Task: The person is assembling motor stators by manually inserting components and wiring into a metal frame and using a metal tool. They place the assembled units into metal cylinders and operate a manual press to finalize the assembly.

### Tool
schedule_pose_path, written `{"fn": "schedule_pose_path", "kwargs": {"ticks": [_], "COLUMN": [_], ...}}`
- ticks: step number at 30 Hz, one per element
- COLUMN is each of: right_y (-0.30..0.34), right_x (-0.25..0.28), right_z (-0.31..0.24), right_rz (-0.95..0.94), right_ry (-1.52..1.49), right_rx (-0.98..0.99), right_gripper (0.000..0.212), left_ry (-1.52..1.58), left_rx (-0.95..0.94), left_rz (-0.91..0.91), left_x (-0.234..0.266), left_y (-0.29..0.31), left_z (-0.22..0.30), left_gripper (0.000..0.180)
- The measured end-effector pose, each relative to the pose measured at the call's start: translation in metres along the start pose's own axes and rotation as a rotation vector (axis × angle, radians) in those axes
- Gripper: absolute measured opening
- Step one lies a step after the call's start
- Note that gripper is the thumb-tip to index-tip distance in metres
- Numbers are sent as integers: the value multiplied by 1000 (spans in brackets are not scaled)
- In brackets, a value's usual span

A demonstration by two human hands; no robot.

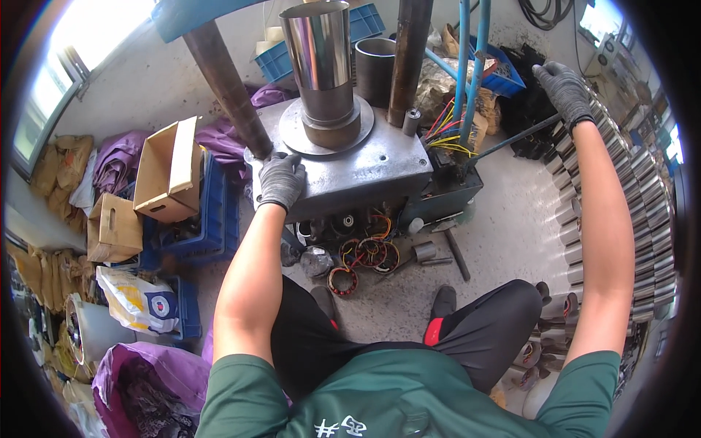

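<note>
Gloves of grey knit are worn on both hands; the left hand (280, 179) is laid flat, fingers spread, on the front left corner of the grey steel press table (380, 171), nothing being pinched; the right hand (564, 89) is raised to the far right, fingers curled over the upper end of a thin dark metal lever rod (511, 141), which slants down toward the machine. A shiny upright steel cylinder sleeve (319, 55) is seated on a round grey base disc (326, 129) at the middle of the table, just beyond the left hand. Rows of silvery metal tubes (642, 197) are stacked at the right; copper-wound stator coils (365, 255) are seen on the floor below the table.
</note>
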State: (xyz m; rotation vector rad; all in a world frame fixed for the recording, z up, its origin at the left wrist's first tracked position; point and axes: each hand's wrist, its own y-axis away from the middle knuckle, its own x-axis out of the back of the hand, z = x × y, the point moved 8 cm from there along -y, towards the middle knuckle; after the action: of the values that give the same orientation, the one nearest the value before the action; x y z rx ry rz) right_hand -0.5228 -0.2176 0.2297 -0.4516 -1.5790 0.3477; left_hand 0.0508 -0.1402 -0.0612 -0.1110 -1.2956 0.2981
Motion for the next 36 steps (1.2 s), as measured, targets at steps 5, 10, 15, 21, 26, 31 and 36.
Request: {"fn": "schedule_pose_path", "kwargs": {"ticks": [5, 10, 15, 21, 26, 31, 36], "right_y": [0, 2, 6, 3, 5, 7, 4], "right_x": [-1, -2, 2, -2, 0, 0, -3], "right_z": [-2, -2, -3, 9, -1, -2, 11], "right_rz": [3, 18, 56, 22, 39, 30, 47], "right_ry": [-55, -81, -73, -101, -90, -75, -58], "right_rx": [18, 25, 45, 32, 55, 51, 51], "right_gripper": [51, 48, 47, 48, 45, 45, 48], "left_ry": [-54, -64, 262, 209, -71, -153, -9], "left_rx": [-75, -244, -680, -520, -276, -337, -700], "left_rz": [-9, -216, -431, -315, -249, -261, -361], "left_x": [-1, -7, -9, -1, -26, -39, -52], "left_y": [7, 32, 85, 64, 39, 47, 87], "left_z": [17, 78, 156, 157, 117, 141, 209], "left_gripper": [34, 32, 42, 45, 61, 73, 69]}}
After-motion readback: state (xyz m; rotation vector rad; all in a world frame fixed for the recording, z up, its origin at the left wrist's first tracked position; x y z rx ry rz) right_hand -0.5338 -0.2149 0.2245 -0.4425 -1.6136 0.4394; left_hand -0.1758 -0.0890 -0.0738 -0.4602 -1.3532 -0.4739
